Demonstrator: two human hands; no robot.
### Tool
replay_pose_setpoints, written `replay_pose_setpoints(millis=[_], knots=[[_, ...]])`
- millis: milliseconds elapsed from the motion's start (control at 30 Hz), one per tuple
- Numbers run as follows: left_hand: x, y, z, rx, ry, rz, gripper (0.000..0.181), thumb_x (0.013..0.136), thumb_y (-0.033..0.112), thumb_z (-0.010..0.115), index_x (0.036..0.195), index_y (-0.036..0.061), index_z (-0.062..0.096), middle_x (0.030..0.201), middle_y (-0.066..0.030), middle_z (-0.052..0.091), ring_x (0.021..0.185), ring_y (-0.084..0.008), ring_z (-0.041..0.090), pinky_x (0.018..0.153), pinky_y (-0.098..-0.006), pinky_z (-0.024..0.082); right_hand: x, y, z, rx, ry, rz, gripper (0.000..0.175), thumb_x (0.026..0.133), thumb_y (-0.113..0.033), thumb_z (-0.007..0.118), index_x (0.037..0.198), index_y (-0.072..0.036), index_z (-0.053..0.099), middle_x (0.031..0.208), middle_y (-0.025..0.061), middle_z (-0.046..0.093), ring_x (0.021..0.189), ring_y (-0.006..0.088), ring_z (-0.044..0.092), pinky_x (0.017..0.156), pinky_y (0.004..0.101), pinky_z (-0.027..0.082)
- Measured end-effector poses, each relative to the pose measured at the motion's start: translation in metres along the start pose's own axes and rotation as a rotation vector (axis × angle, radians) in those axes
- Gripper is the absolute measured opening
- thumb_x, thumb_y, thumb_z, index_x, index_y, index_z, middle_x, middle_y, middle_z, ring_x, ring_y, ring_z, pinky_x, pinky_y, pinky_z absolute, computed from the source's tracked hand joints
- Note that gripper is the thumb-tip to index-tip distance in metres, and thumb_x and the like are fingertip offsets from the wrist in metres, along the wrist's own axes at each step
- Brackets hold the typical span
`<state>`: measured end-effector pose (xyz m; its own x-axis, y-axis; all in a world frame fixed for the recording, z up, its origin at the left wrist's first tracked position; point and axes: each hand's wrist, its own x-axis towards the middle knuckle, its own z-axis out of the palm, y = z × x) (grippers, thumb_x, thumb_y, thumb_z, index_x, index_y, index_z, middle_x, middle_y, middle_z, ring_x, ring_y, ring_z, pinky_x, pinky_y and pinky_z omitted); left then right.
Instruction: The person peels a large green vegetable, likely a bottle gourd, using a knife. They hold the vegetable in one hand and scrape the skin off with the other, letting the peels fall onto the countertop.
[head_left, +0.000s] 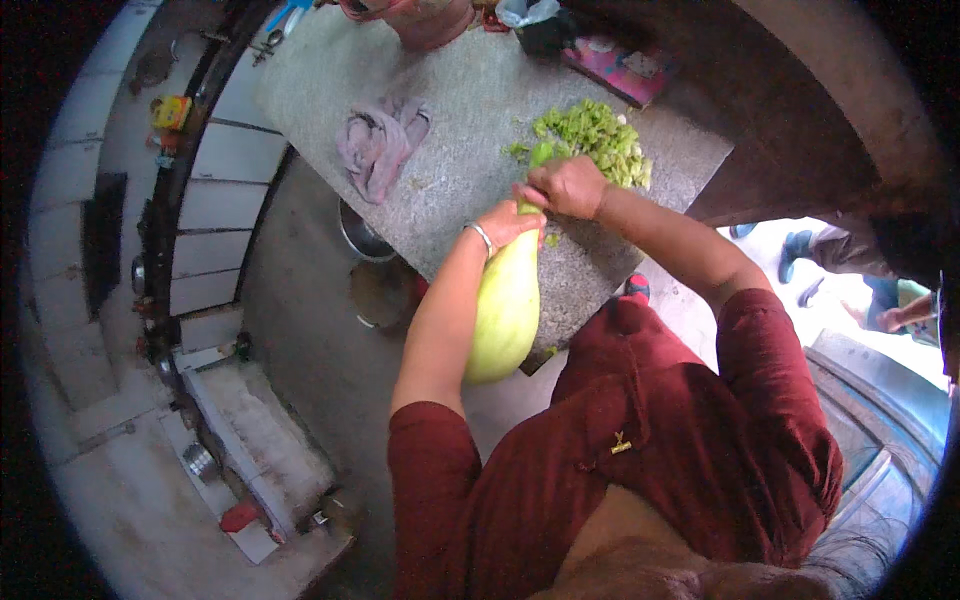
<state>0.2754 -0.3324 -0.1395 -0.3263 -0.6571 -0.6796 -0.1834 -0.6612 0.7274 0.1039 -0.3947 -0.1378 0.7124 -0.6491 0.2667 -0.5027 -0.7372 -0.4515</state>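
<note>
A long pale-green bottle gourd (508, 315) lies over the near edge of a grey stone slab (465, 82), its wide end towards me. My left hand (510, 225), with a bangle at the wrist, grips the gourd near its narrow end. At that same narrow end my right hand (566, 186) is closed with its fingers bent; whether it holds a tool or the gourd's tip is hidden. A bright green piece (544, 153) shows just beyond the right hand. Chopped green pieces (592, 135) are heaped behind it on the slab.
A crumpled greyish-purple cloth (379, 146) lies left on the slab. At the far edge stand a reddish-brown pot (435, 26) and a pink patterned box (619, 71). A metal bowl (364, 232) is below the slab's left edge. Other people's feet and a hand (891, 320) show at right.
</note>
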Motion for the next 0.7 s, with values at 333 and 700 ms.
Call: replay_pose_setpoints(millis=[333,700], knots=[[0.005,-0.012,0.003,0.024,-0.024,0.028,0.018,0.083,0.018,0.064,0.085,0.0031,0.054,0.072,-0.0088,0.062,0.061,-0.0197,0.062,0.055,-0.0338,0.051,0.024,0.014,-0.016,-0.055,-0.192,0.046,0.041,0.088,-0.045,0.046,0.077,-0.011,0.065,0.071,0.0157,0.064,0.066,0.0348,0.064,0.058,0.0475,0.050],[0.017,-0.011,0.020,0.401,0.212,0.014,0.031,0.072,0.027,0.070,0.083,-0.0020,0.064,0.073,-0.0153,0.067,0.064,-0.0254,0.066,0.062,-0.0378,0.051,0.029,0.023,-0.023,-0.059,-0.305,0.177,0.041,0.087,-0.046,0.047,0.079,-0.011,0.067,0.076,0.0136,0.066,0.072,0.0350,0.064,0.062,0.0472,0.051]])
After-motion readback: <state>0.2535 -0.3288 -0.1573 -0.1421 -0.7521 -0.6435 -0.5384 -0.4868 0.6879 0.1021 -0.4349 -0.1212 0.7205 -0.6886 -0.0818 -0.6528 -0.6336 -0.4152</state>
